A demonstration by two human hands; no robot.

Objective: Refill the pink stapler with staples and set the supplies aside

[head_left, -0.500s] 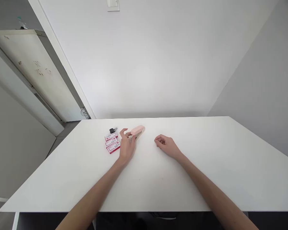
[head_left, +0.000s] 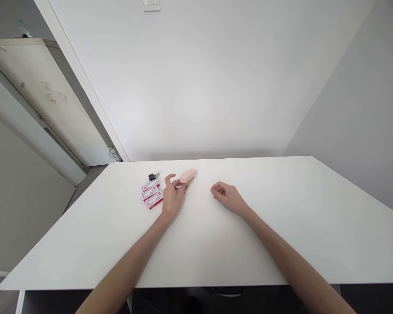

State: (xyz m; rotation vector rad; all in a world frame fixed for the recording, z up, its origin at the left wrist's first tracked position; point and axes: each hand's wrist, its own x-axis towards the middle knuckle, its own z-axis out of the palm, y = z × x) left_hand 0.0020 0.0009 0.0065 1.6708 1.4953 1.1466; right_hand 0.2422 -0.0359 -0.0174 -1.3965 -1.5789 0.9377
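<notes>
Left hand point(head_left: 172, 197) fingers on pink stapler point(head_left: 188, 178); right hand point(head_left: 227, 198) curled, resting.

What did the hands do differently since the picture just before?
Very little. The left hand drew its fingers in slightly against the near end of the pink stapler, which seems to have turned a touch; the thumb stays off it. The right hand, curled on the table, the three staple boxes and the small black object stayed put.

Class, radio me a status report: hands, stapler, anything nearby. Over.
Left hand open, fingertips on pale pink plastic stapler. Right hand curled, empty, on white table. Three red-and-white boxes, black clip left of stapler.
</notes>
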